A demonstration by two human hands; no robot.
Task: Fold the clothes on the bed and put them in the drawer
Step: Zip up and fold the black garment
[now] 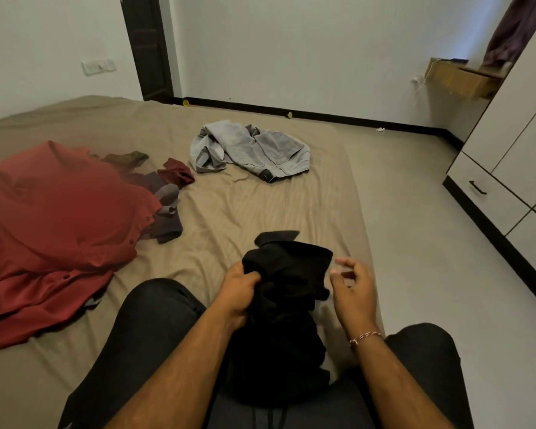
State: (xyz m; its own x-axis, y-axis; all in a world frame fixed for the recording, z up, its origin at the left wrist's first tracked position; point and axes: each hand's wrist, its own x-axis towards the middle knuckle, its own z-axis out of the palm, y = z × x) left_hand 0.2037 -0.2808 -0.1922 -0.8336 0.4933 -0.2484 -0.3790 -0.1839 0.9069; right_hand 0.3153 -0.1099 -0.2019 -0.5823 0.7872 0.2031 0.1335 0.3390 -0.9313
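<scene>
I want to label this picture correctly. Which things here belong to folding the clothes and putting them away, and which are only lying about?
Part of the job:
black garment, gripped by left hand
right hand, open beside it
red shirt
grey jacket
small dark clothes
drawer
bed

Just lying about:
cardboard box
wall switch
dark door

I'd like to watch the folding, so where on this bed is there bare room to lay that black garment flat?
Bare sheet lies between the grey denim jacket and the black garment, and along the bed's right edge. The left side is crowded: the red shirt and small dark clothes cover it.
</scene>
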